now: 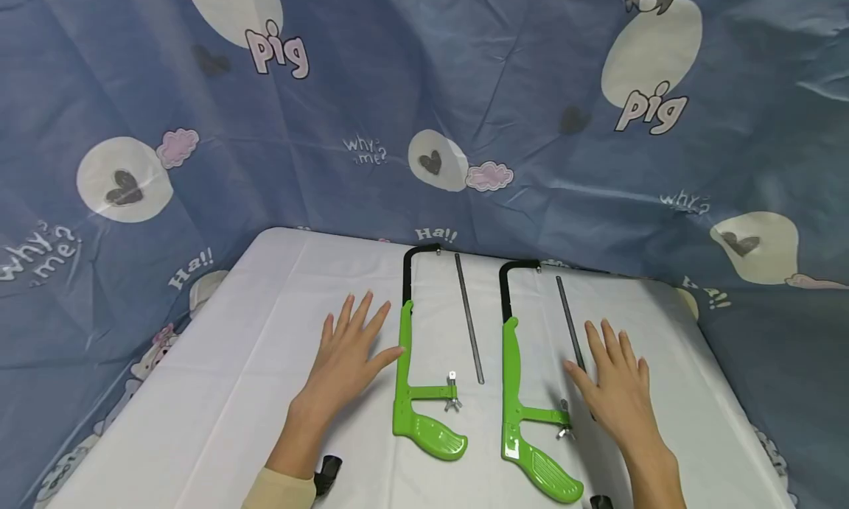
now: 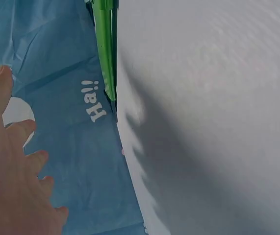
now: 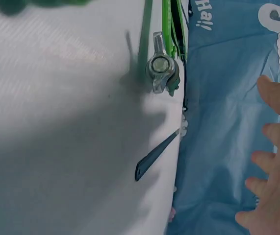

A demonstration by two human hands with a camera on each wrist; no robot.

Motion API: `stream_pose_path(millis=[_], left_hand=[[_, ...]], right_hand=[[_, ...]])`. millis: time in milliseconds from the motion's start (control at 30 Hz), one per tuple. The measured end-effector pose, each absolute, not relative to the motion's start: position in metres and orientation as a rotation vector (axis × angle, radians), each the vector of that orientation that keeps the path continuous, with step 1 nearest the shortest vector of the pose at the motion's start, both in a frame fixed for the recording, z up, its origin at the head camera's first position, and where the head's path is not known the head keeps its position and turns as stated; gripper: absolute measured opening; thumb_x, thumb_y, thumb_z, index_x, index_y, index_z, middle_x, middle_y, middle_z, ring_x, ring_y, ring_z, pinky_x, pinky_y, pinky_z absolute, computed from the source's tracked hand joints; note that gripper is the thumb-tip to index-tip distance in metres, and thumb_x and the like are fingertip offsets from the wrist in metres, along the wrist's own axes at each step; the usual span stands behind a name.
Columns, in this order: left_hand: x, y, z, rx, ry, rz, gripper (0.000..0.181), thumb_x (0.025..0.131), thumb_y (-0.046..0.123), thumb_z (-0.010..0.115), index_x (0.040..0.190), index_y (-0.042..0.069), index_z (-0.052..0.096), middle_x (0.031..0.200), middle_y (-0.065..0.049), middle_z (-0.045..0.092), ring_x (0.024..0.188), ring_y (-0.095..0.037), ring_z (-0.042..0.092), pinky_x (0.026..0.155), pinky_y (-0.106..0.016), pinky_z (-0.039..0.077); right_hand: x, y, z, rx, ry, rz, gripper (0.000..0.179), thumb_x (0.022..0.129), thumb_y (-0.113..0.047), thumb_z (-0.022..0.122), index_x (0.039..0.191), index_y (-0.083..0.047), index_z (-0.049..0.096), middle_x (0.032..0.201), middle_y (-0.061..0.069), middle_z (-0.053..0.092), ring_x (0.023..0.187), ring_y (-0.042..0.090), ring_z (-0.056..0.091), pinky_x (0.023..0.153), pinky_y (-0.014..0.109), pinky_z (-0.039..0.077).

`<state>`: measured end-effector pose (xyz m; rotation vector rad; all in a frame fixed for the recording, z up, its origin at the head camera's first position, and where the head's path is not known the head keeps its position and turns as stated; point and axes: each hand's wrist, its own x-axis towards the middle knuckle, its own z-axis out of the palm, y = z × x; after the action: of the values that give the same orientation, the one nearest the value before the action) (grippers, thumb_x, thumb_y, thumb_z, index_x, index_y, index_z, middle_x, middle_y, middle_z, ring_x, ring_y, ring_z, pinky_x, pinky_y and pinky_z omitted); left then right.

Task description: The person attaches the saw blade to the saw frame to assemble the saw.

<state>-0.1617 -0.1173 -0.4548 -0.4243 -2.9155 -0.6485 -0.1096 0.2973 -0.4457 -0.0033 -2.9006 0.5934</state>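
Observation:
Two green hacksaw frames with black front arms lie side by side on a white-covered table, the left hacksaw frame [image 1: 403,369] and the right hacksaw frame [image 1: 511,369]. To the right of each is a thin grey blade, the left blade [image 1: 469,317] and the right blade [image 1: 570,317], both detached. My left hand [image 1: 345,362] hovers with fingers spread, its thumb tip beside the left frame. Fingers also extended, my right hand [image 1: 617,391] is above the table and hides part of the right blade. A metal wing nut [image 3: 160,64] shows large in the right wrist view.
The white tabletop [image 1: 265,332] ends at a blue patterned cloth [image 1: 371,104] that hangs behind and around it. Small black pieces sit by the wrists, one black piece [image 1: 326,474] near the left sleeve [image 1: 278,488].

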Motion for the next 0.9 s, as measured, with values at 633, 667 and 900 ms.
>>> stream_pose_path(millis=[633,667,900], left_hand=[[-0.165,-0.083,-0.454,-0.581,-2.930,-0.764,0.079,0.092,0.071,0.046,0.158,0.033,0.023,0.168,0.003,0.011,0.157,-0.024,0.000,0.124,-0.060,0.007],[-0.166,-0.080,-0.454,-0.591,-2.930,-0.778,0.079,0.092,0.071,0.047,0.157,0.033,0.024,0.168,0.003,0.012,0.157,-0.024,0.002,0.124,-0.059,0.008],[-0.164,-0.064,-0.449,-0.684,-2.913,-0.797,0.076,0.092,0.065,0.054,0.156,0.030,0.030,0.167,-0.004,0.020,0.155,-0.027,0.016,0.123,-0.057,0.018]], right_hand=[[-0.102,0.312,-0.449,-0.064,-2.867,0.611,0.074,0.099,-0.045,0.054,0.157,-0.011,0.025,0.150,0.030,0.036,0.136,0.052,0.031,0.110,0.071,0.019],[-0.102,0.313,-0.449,-0.069,-2.868,0.608,0.074,0.099,-0.044,0.055,0.157,-0.010,0.025,0.149,0.031,0.036,0.135,0.053,0.032,0.110,0.070,0.020],[-0.100,0.320,-0.453,-0.131,-2.914,0.619,0.076,0.098,-0.044,0.057,0.157,-0.009,0.025,0.146,0.034,0.038,0.131,0.056,0.035,0.109,0.067,0.023]])
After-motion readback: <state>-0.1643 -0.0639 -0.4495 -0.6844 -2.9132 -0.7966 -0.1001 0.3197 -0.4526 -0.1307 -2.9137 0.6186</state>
